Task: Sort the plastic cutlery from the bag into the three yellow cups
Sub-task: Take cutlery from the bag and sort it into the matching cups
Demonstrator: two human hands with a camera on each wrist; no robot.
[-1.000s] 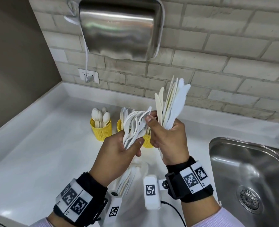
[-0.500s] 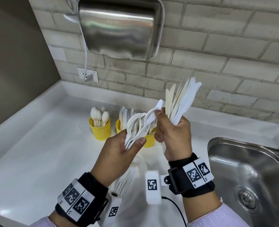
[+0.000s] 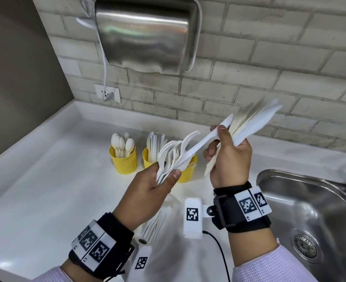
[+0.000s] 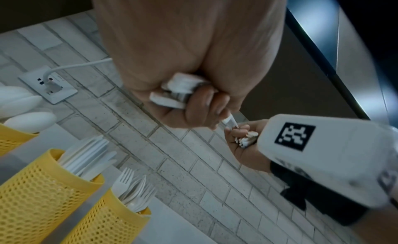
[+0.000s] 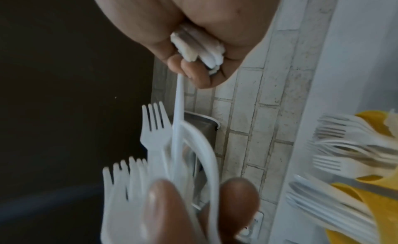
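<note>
Gripping a fan of knives point(image 3: 255, 123), your right hand point(image 3: 229, 159) also pinches one knife point(image 3: 204, 142) at thumb and forefinger. Its long axis slopes down-left into the fork bundle point(image 3: 172, 157) clenched in your left hand point(image 3: 147, 190). Draw it along that axis, toward the right hand. Three yellow cups point(image 3: 124, 159) stand near the counter's point(image 3: 46, 180) back edge, beyond both hands.

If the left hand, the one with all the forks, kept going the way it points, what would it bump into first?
Probably the yellow mesh cup with forks. The left hand, gripping a bunch of white plastic forks, points forward towards the brick wall, and that cup stands just beyond its fingertips. Depth is unclear, so the hand might pass above the cup.
</note>
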